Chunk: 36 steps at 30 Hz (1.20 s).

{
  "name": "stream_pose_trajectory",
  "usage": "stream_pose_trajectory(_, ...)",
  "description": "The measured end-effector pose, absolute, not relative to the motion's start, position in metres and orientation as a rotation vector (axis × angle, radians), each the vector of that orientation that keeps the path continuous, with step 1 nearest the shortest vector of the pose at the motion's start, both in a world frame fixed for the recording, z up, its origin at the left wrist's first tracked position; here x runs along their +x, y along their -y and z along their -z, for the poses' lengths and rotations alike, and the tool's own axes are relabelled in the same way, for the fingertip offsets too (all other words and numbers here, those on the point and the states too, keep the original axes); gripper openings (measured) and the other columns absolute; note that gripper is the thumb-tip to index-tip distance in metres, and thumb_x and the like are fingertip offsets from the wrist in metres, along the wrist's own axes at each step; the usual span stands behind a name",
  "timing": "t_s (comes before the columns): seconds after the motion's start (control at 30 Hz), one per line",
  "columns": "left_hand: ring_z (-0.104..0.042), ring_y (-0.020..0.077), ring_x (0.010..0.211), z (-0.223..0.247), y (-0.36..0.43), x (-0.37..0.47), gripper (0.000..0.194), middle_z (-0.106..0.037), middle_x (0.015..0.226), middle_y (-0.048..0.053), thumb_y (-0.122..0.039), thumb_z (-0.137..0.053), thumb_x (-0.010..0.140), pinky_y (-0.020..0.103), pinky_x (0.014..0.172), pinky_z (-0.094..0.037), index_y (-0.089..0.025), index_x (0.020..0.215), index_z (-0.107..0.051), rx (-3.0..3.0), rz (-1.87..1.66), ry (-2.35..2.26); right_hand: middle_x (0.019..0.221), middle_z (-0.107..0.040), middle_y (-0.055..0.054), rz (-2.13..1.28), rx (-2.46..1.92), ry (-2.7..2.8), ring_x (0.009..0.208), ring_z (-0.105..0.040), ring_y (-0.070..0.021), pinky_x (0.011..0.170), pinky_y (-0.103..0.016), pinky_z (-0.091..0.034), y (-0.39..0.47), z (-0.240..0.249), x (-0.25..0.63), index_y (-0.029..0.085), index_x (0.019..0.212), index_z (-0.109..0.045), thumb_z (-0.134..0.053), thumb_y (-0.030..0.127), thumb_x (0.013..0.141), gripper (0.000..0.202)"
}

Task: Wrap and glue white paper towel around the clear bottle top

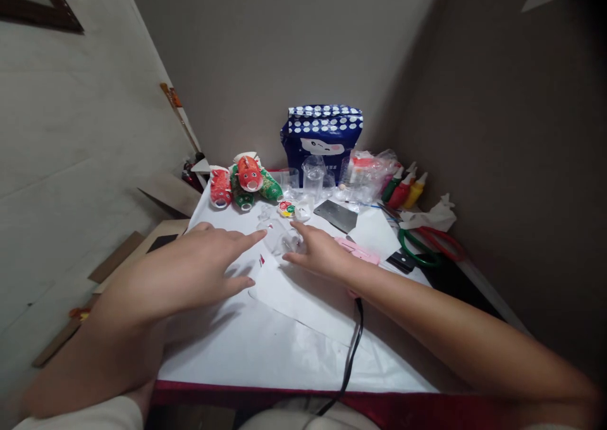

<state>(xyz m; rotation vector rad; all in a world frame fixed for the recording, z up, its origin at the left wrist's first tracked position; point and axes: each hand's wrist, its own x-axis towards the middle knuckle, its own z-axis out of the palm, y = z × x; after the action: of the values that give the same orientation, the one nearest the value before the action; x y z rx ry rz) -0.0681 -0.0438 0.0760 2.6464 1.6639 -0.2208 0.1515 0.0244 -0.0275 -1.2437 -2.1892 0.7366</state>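
While left hand [213,262] and right hand [322,251] spread wide near clear plastic [275,237] | right forearm [427,313] part-hides pink item [359,251] | blue bag [322,140] behind

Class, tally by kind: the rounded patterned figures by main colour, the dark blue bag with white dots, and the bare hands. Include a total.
Rounded red patterned figures: 2
Rounded green patterned figures: 2
Dark blue white-dotted bag: 1
Bare left hand and right hand: 2
Total: 7

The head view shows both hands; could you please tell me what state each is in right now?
Left hand: open, no held thing visible.
Right hand: open, beside a clear, rounded plastic piece; contact cannot be told.
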Motion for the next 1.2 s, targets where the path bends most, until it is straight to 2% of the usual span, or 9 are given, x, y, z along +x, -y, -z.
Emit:
stream_pose_trajectory(0.13, -0.058, 0.0344, 0.116, -0.075, 0.044, -0.065, 0.071, -0.063, 0.133, 0.009, -0.049, -0.059, 0.083, 0.049, 0.104, -0.032, -0.031, 0.148, -0.036, 2.731, 0.162, -1.625, 0.142, -0.054, -0.019, -0.797, -1.245, 2.129, 0.126, -0.055, -0.0339, 0.106, -0.041, -0.041, -0.023, 0.024, 0.150, 0.008, 0.141, -0.048, -0.068, 0.026, 0.074, 0.073)
stream_pose_trajectory(0.27, -0.046, 0.0400, 0.129, -0.070, 0.040, -0.055, 0.087, -0.054, 0.142, 0.013, -0.049, -0.069, 0.076, 0.063, 0.111, -0.011, -0.027, 0.151, -0.030, 2.804, 0.090, -1.642, 0.130, -0.064, -0.015, -0.924, -1.205, 2.060, 0.108, -0.066, -0.0279, 0.093, -0.038, -0.052, -0.005, 0.014, 0.154, 0.010, 0.139, -0.051, -0.065, 0.029, 0.077, 0.066)
stream_pose_trajectory(0.33, -0.042, 0.0417, 0.132, -0.067, 0.040, -0.049, 0.094, -0.051, 0.144, 0.013, -0.048, -0.074, 0.072, 0.065, 0.111, -0.009, -0.027, 0.151, -0.029, 2.822, 0.116, -1.619, 0.128, -0.066, -0.013, -0.966, -1.152, 2.043, 0.106, -0.067, -0.0260, 0.092, -0.037, -0.053, 0.012, 0.007, 0.157, 0.012, 0.137, -0.053, -0.066, 0.031, 0.076, 0.065)
stream_pose_trajectory(0.43, -0.042, 0.0390, 0.132, -0.064, 0.042, -0.038, 0.099, -0.052, 0.144, 0.011, -0.046, -0.077, 0.069, 0.060, 0.111, -0.018, -0.028, 0.151, -0.025, 2.814, 0.164, -1.445, 0.130, -0.065, -0.006, -0.982, -1.023, 2.038, 0.113, -0.064, -0.0241, 0.098, -0.037, -0.049, 0.039, -0.003, 0.164, 0.022, 0.134, -0.055, -0.067, 0.028, 0.074, 0.061)
stream_pose_trajectory(0.57, -0.055, 0.0320, 0.118, -0.067, 0.047, -0.027, 0.095, -0.058, 0.137, 0.011, -0.038, -0.070, 0.076, 0.046, 0.102, -0.038, -0.026, 0.153, -0.017, 2.699, 0.077, -1.267, 0.125, -0.066, -0.006, -1.038, -0.891, 1.899, 0.112, -0.062, -0.0242, 0.099, -0.040, -0.048, 0.054, -0.015, 0.176, 0.024, 0.125, -0.057, -0.071, 0.027, 0.075, 0.052)
stream_pose_trajectory(0.67, -0.061, 0.0284, 0.109, -0.070, 0.046, -0.020, 0.084, -0.063, 0.127, 0.007, -0.039, -0.068, 0.077, 0.038, 0.091, -0.046, -0.029, 0.150, -0.026, 2.558, -0.102, -1.228, 0.118, -0.065, -0.004, -1.135, -0.937, 1.774, 0.107, -0.063, -0.0217, 0.092, -0.038, -0.051, 0.050, -0.023, 0.188, 0.026, 0.117, -0.056, -0.068, 0.037, 0.082, 0.038)
stream_pose_trajectory(0.8, -0.065, 0.0245, 0.101, -0.068, 0.041, -0.016, 0.078, -0.068, 0.115, 0.003, -0.053, -0.072, 0.073, 0.034, 0.088, -0.049, -0.031, 0.142, -0.040, 2.311, -0.302, -1.237, 0.085, -0.064, -0.001, -1.371, -0.868, 1.547, 0.076, -0.065, -0.0159, 0.061, -0.027, -0.054, 0.044, -0.030, 0.200, 0.024, 0.108, -0.057, -0.049, 0.048, 0.094, 0.030)
stream_pose_trajectory(0.87, -0.064, 0.0238, 0.102, -0.066, 0.039, -0.016, 0.075, -0.067, 0.117, 0.003, -0.054, -0.072, 0.074, 0.034, 0.090, -0.049, -0.030, 0.139, -0.044, 2.237, -0.361, -1.221, 0.081, -0.059, 0.000, -1.417, -0.803, 1.437, 0.072, -0.063, -0.0141, 0.052, -0.022, -0.051, 0.045, -0.030, 0.202, 0.023, 0.105, -0.058, -0.049, 0.049, 0.094, 0.029)
stream_pose_trajectory(1.2, -0.063, 0.0220, 0.100, -0.073, 0.039, -0.009, 0.040, -0.068, 0.109, 0.002, -0.042, -0.066, 0.079, 0.031, 0.088, -0.049, -0.021, 0.113, -0.061, 2.072, -0.377, -1.078, 0.084, -0.060, 0.000, -1.432, -0.808, 1.421, 0.072, -0.061, -0.0115, 0.050, -0.017, -0.047, 0.049, -0.025, 0.205, 0.023, 0.104, -0.057, -0.058, 0.041, 0.092, 0.022)
